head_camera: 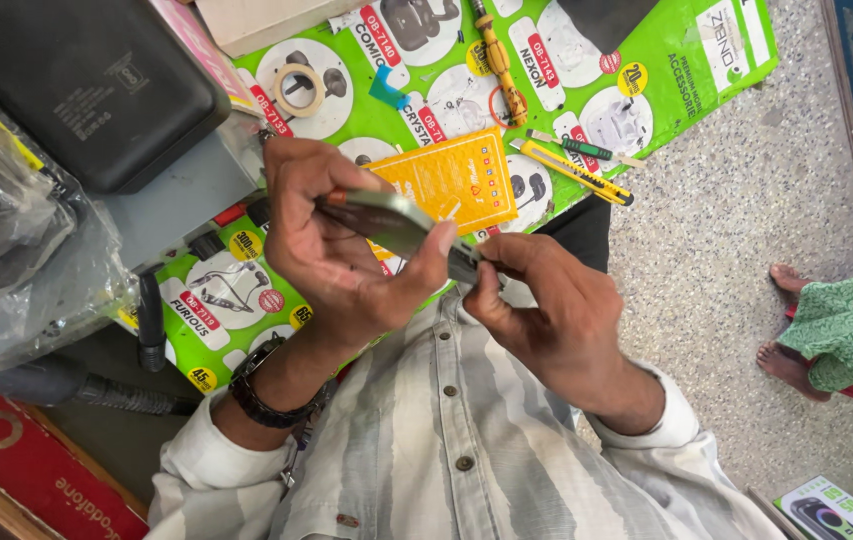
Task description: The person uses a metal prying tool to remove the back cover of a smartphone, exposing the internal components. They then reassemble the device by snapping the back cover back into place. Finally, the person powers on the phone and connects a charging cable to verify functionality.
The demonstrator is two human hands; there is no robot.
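Observation:
My left hand (332,255) grips a slim smartphone (387,222) edge-on, thumb over its side. My right hand (547,310) pinches the phone's lower end with thumb and forefinger. Both hands hover above a green printed mat (707,60) on the counter. An orange card packet (457,180) lies on the mat just beyond the phone. A dark watch sits on my left wrist (272,400).
On the mat lie a yellow utility knife (577,172), a green-handled tool (577,146), a wooden-handled screwdriver (502,65), a tape roll (300,90). A black case (87,80) and plastic bags (7,230) sit left. Another person's bare feet (787,320) stand right.

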